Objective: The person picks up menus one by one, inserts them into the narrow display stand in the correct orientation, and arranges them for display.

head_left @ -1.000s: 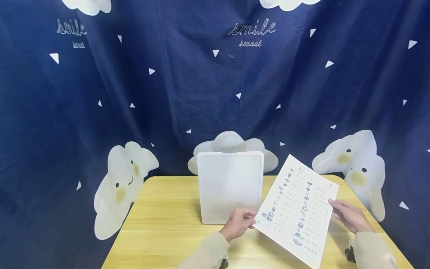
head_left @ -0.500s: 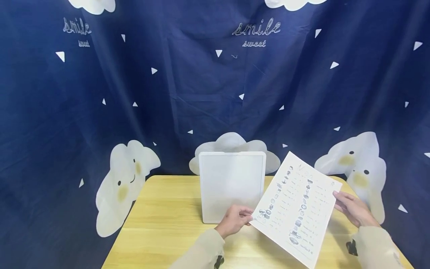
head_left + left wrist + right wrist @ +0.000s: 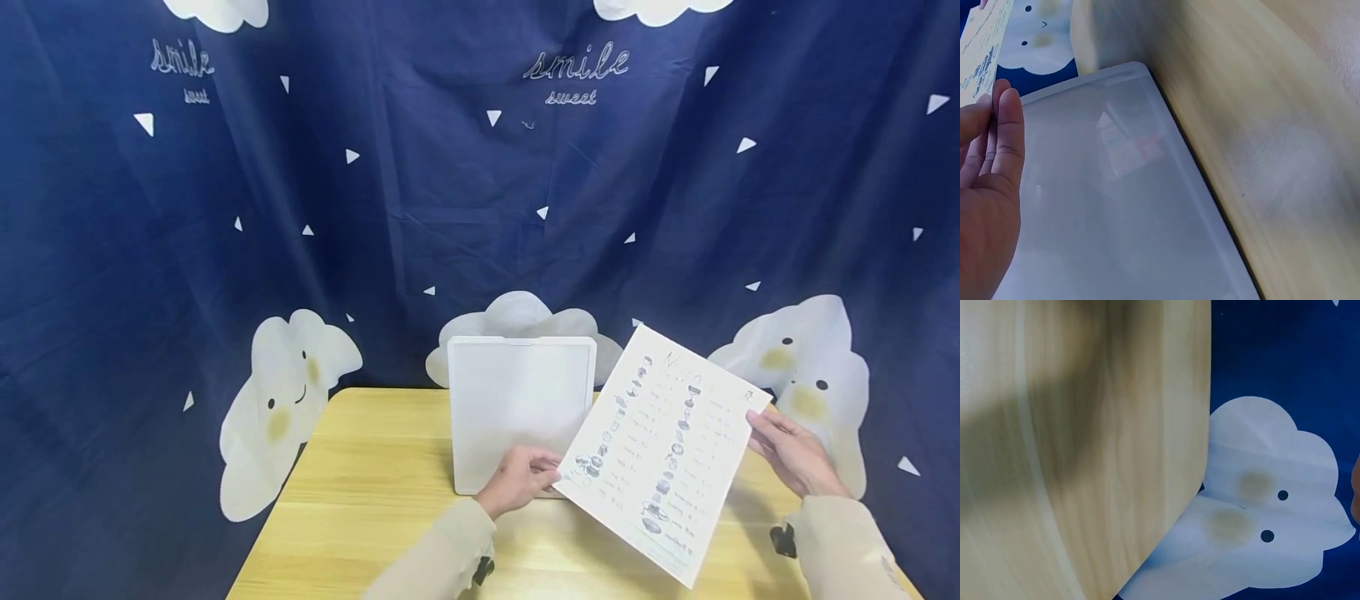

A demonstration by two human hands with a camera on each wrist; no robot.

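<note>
A white printed menu sheet (image 3: 660,450), with rows of small food pictures and text, is held tilted above the table's right half. My left hand (image 3: 519,481) pinches its lower left corner between thumb and fingers; the left wrist view shows the same left hand (image 3: 994,175) with the sheet's edge (image 3: 984,56) at its fingertips. At the upper right edge my right hand (image 3: 795,454) grips the sheet. Behind the left hand stands a white framed panel (image 3: 517,408), upright on the table. Only a sliver of the right hand (image 3: 1356,490) enters the right wrist view.
The light wooden table (image 3: 360,483) has rounded far corners. Right behind it hangs a dark blue curtain (image 3: 420,167) printed with clouds and small triangles. In the left wrist view the panel (image 3: 1116,206) lies close beside the left hand.
The menu sheet has risen slightly and shows its whole lower corner now. Both hands keep their hold. The whole scene has shifted a little rightward in the head view; the panel stays standing.
</note>
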